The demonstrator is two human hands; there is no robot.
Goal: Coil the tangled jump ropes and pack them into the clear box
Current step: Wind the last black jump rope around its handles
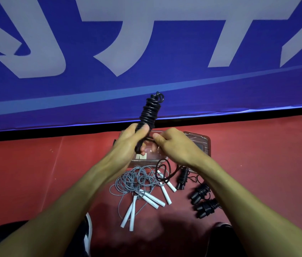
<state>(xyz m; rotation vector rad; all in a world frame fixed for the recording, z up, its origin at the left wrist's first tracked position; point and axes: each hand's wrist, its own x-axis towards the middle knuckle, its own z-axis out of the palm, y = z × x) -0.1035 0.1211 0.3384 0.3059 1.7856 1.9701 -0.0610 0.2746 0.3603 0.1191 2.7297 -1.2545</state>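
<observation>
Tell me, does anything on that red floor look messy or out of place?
Yes: the grey ropes with white handles lie in a loose tangle, unlike the tidy wound black bundles beside them. Nothing looks damaged.

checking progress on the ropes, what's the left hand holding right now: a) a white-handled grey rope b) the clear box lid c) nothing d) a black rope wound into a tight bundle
d: the left hand grips the lower end of a black coiled rope that stands up above the fist, while the grey ropes with white handles lie tangled on the red floor below.
</observation>
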